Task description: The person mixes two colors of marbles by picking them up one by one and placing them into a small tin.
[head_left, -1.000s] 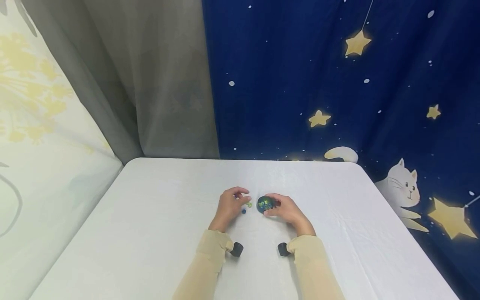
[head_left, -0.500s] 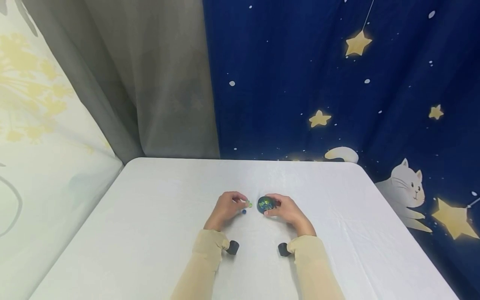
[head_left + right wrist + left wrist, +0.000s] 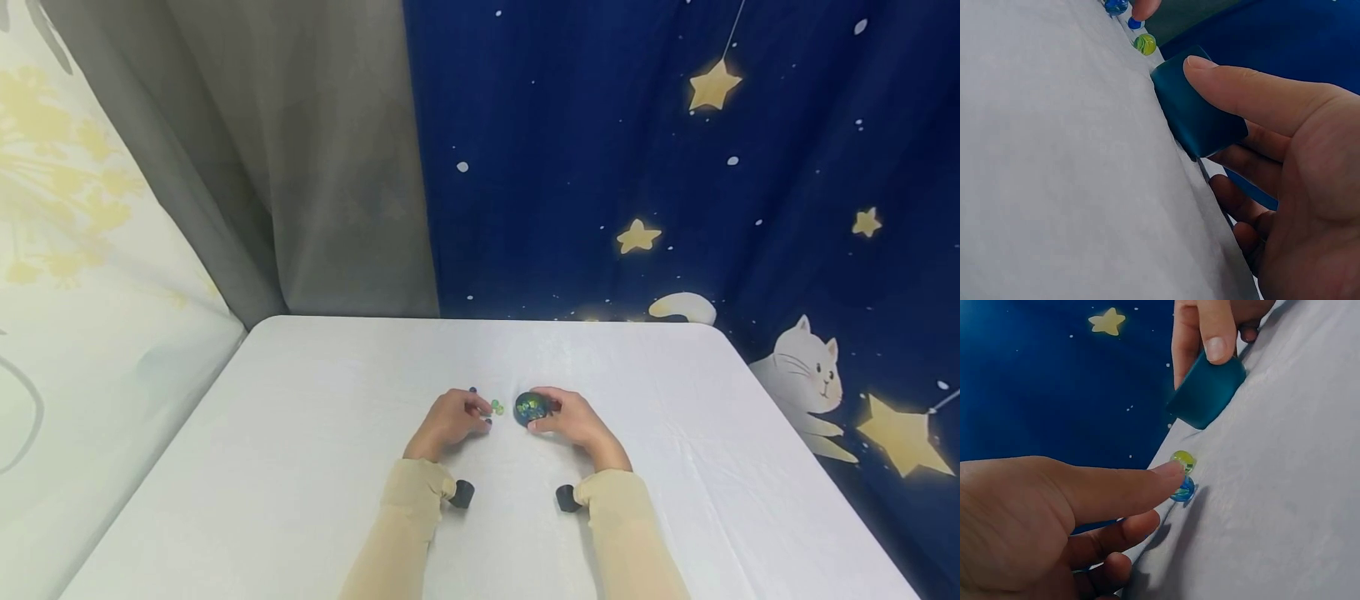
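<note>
Now the person is picking small marbles up off the white table (image 3: 315, 467), it seems, to go in a little teal cup (image 3: 532, 407). The right hand (image 3: 572, 421) holds the cup with thumb and fingers curled round it, and the cup sits near the middle of the table, tipped toward the left. The left hand (image 3: 448, 419) lies just left of it, and its pointing finger (image 3: 1122, 487) is stretched out, touching a blue marble (image 3: 1182, 489). A yellow-green marble (image 3: 1183, 461) lies right beside the blue one, a bit farther off. I think the next move needs a soft pinch on one marble, since they roll away easily, then a short lift over to the cup. A second ago the left hand was higher and more open; it has come down closer to the table, while the right hand has stayed put.
</note>
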`<state>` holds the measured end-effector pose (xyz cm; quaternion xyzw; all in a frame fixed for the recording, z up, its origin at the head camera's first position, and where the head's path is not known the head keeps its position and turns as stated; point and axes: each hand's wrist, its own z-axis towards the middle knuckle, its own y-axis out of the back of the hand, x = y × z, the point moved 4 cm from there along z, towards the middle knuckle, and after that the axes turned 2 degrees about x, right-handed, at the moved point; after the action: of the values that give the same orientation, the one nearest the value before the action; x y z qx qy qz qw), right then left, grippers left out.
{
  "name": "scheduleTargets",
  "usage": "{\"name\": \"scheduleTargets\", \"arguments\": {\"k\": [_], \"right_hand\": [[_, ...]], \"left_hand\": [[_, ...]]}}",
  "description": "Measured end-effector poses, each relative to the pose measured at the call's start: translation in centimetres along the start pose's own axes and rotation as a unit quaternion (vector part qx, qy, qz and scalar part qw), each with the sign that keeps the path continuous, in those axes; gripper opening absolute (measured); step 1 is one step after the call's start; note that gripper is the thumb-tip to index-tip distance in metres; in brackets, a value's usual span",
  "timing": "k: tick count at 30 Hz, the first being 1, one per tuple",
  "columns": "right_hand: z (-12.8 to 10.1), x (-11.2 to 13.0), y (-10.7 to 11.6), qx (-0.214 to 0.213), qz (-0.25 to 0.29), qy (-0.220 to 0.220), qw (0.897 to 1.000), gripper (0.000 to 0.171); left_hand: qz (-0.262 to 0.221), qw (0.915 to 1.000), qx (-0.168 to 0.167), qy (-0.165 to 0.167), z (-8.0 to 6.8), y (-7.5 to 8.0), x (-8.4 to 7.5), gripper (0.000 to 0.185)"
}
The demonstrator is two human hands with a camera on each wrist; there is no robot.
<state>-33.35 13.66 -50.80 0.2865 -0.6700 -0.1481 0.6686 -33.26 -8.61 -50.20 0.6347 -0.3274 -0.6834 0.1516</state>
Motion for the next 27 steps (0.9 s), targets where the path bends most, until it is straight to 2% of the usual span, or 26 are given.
{"name": "scheduleTargets", "arguments": {"k": [11,27], "right_hand": [[-0.07,0.14,0.1,0.003,0.0,-0.006,1.0,0.058],[-0.03,0.12,0.07,0.003,0.003,-0.004,1.0,0.058]], "left_hand": [[0.024,0.9997,0.002,0.007,-0.16,-0.15,-0.27,0.022],[0.043,0.9989,-0.016,0.006,-0.02,-0.43,-0.11,0.015]]}}
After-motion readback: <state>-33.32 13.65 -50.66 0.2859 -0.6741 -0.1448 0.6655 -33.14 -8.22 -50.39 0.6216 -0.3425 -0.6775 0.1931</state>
